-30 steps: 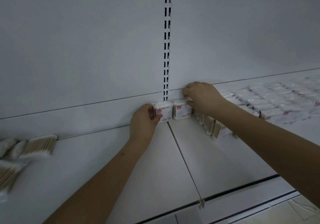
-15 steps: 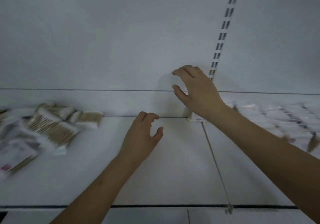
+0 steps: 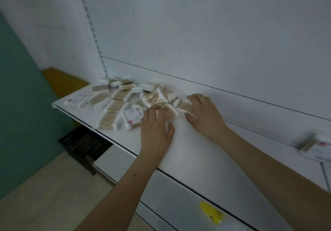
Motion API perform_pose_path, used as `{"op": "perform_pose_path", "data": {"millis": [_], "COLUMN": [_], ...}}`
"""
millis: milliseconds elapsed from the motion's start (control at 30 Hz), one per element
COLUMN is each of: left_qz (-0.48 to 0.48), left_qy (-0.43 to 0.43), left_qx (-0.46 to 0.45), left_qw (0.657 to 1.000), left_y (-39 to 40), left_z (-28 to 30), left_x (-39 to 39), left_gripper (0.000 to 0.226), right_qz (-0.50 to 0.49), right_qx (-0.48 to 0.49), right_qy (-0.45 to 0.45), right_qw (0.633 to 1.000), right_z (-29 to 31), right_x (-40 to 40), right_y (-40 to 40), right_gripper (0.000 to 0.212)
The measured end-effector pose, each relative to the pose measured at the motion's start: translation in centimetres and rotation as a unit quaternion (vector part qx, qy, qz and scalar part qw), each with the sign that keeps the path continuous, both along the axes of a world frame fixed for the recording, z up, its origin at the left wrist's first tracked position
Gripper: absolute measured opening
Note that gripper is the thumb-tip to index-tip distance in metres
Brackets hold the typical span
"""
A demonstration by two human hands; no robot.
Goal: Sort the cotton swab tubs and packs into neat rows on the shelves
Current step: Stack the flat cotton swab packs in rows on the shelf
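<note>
Blurred swab packs (image 3: 125, 103) are heaped on the white shelf (image 3: 188, 144). Left hand (image 3: 155, 132) and right hand (image 3: 204, 114) are spread, empty, at the heap's edge; teal wall (image 3: 18, 105) is seen leftward

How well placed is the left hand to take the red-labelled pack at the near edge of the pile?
Probably yes: the left hand hovers open just right of the red-labelled pack, with nothing between them.

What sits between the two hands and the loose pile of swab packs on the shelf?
Nothing visible. The left hand and right hand are already at the near edge of the pile of swab packs, fingers spread over the closest packs. Only bare shelf lies under the wrists.
</note>
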State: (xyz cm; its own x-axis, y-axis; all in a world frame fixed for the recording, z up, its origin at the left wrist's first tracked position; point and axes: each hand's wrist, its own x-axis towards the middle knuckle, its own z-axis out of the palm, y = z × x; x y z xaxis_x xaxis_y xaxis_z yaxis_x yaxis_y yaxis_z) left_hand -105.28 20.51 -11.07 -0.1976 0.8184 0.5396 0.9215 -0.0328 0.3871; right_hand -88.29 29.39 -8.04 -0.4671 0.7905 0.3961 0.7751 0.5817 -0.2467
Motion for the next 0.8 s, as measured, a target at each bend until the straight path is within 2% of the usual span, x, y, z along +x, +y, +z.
{"op": "perform_pose_path", "data": {"millis": [100, 167, 267, 367, 433, 500, 567, 633, 800], "left_qz": [0.021, 0.019, 0.006, -0.017, -0.039, -0.052, -0.068, -0.084, -0.106], "left_qy": [-0.007, -0.005, 0.006, -0.011, -0.040, -0.059, -0.081, -0.101, -0.180], "left_qx": [-0.084, -0.097, -0.061, -0.015, 0.009, 0.031, 0.053, 0.066, 0.060], "left_qw": [0.996, 0.995, 0.998, 1.000, 0.998, 0.996, 0.993, 0.989, 0.976], "left_y": [0.9, 0.8, 0.3, 0.3, 0.3, 0.2, 0.0, -0.2, -0.6], "left_z": [-0.5, -0.8, -0.6, -0.8, -0.9, -0.7, -0.2, 0.0, 0.1], "left_x": [-0.4, -0.4, -0.3, -0.2, -0.3, -0.3, -0.1, 0.0, -0.2], "left_gripper": [0.066, 0.065, 0.056, 0.047, 0.043, 0.042, 0.039, 0.035, 0.033], "right_qz": [-0.012, -0.028, -0.060, -0.068, -0.048, -0.036, -0.037, -0.053, -0.063], "right_qx": [-0.036, -0.034, -0.002, 0.016, 0.033, 0.036, -0.012, -0.058, 0.005], "right_qy": [-0.009, -0.005, 0.014, 0.041, 0.035, 0.014, 0.022, 0.050, 0.065], "right_qw": [0.999, 0.999, 0.998, 0.997, 0.998, 0.999, 0.999, 0.996, 0.996], "right_z": [-3.1, -3.9, -3.8, -3.7, -3.8, -3.9, -4.2, -4.0, -2.3], "right_x": [-0.7, -0.6, -0.6, -0.6, -0.5, -0.5, -0.5, -0.6, 0.4], "right_y": [0.1, 0.2, 0.0, -0.4, -0.2, 0.3, 0.8, 0.6, -2.0], "right_gripper": [0.060, 0.051, 0.033, 0.031, 0.037, 0.054, 0.063, 0.055, 0.035]}}
